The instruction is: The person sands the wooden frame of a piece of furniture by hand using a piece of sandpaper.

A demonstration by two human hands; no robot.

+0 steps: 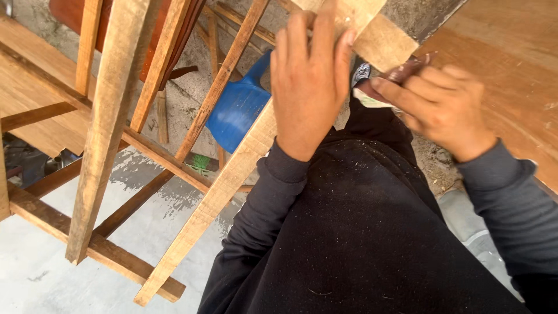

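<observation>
Head view: the left hand [308, 81] lay flat, fingers wrapped over the end of a rough wooden frame leg [232, 174], steadying it near the top of the frame. The right hand [442, 104] pinched a folded piece of sandpaper [378, 93] against the wooden block [378, 38] at the joint. Firm bracing and strokes along the grain looked advisable. A blue plastic jug [238, 110] lay on the concrete floor [35, 273] below.
</observation>
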